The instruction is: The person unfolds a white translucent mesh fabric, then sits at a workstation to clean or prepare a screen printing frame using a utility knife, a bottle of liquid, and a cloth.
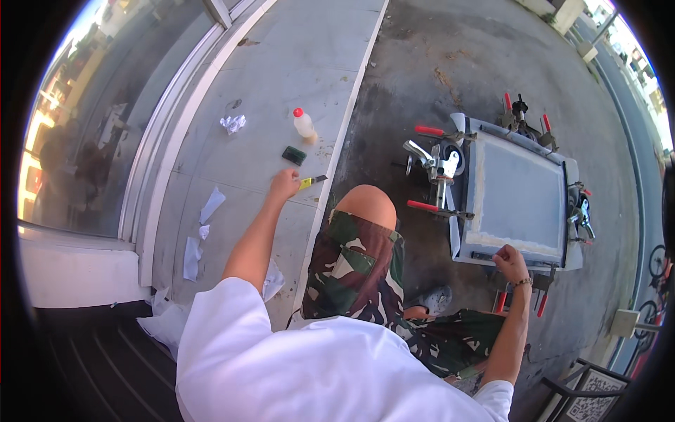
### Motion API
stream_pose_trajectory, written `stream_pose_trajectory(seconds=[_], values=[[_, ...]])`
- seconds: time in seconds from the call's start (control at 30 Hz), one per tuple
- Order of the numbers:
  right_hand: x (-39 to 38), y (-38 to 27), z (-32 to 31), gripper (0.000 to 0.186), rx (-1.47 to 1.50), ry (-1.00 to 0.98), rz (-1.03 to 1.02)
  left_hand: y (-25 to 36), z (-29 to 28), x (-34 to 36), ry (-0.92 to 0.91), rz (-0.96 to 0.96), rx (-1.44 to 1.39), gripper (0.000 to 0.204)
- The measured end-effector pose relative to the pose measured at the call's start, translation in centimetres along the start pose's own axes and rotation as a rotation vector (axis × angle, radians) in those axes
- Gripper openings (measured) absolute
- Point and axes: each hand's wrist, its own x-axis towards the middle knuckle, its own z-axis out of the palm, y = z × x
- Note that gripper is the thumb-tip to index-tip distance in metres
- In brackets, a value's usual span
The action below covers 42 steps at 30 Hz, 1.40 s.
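Note:
My left hand (285, 184) reaches out over the pale ledge, its fingers closed at the end of a yellow-handled cutter (309, 182) with a dark tip. Just beyond it lies a dark green scrubbing block (293, 155), and past that stands a white bottle (304, 124) with a red cap. My right hand (510, 264) is at the near edge of a rectangular framed panel (520, 193), grey-blue with a whitish border. Its fingers are pinched together by the edge; what is between them, if anything, is too small to make out.
Several red-handled clamps (441, 169) grip the panel's sides and stick outward. Crumpled paper (233, 124) and torn white scraps (211, 204) lie on the ledge. My bent knee (368, 204) stands between ledge and panel. A black metal stand (587, 394) is at lower right.

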Motion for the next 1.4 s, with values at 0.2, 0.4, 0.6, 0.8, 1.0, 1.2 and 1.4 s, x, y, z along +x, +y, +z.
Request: stream_pose_trajectory(seconds=[0.2,0.4,0.6,0.8,1.0,1.2,1.4], values=[[0.4,-0.9,1.8,0.020,-0.070,0.055,-0.052,2.3,4.0,-2.7,0.034,0.110,0.253,0.036],[0.5,-4.9,1.6,0.016,0.067,0.207,-0.168,8.9,2.2,2.2,-0.317,-0.063,-0.883,0.028],[-0.3,-15.8,-1.3,0.005,0.241,0.333,-0.455,32.2,-13.2,-1.3,-0.730,0.205,-1.435,0.033],[-0.8,-17.2,-2.3,0.016,0.648,0.428,-0.577,48.1,-12.9,-9.9,-1.001,0.403,-1.406,0.027],[-0.5,-13.3,-2.8,0.038,1.272,0.532,-0.362,51.2,-5.7,-14.0,-1.162,0.354,-1.169,0.024],[-0.1,-10.4,-4.0,0.029,1.339,0.535,-0.305,52.1,-2.4,-15.1,-1.161,0.312,-1.030,0.027],[1.6,-9.2,-4.6,0.019,1.357,0.491,-0.322,53.1,-2.0,-14.7,-1.104,0.382,-0.940,0.026]])
